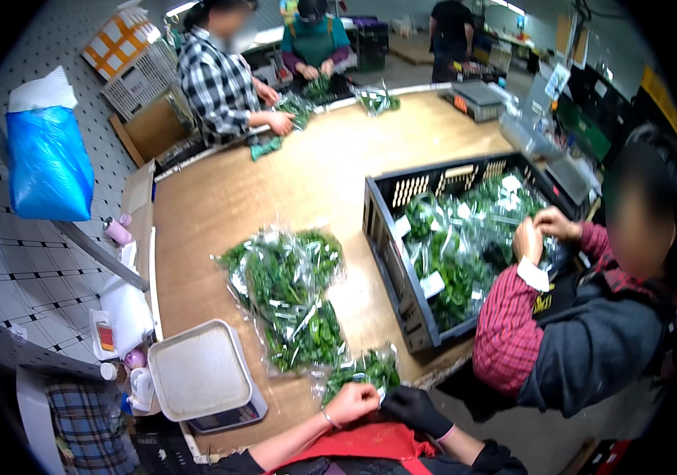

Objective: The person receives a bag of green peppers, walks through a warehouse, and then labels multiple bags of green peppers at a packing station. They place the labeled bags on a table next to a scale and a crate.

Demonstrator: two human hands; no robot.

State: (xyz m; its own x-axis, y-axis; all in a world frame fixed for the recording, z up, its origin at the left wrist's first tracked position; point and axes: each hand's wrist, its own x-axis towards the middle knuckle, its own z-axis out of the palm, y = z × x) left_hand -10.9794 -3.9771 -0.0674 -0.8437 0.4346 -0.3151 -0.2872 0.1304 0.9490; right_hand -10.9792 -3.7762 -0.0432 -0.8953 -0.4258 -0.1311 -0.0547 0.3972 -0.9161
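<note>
At the near edge of the table, a clear plastic bag of leafy greens [368, 369] lies just beyond my hands. My left hand [352, 404] is bare, its fingers pinched at the bag's near end. Close against it, my right hand [416, 410] wears a black glove and is closed at the same end. A small white bit shows between the two hands; its kind is too small to make out. Farther up the table, several more bagged greens [287, 293] lie in an overlapping heap.
A scale with a pale tray [200, 370] stands at near left. To the right, a black crate [402, 273] holds several bagged greens, with a co-worker's hands [540, 233] over it. Two people handle greens at the far edge. A blue bag [49, 162] hangs at left.
</note>
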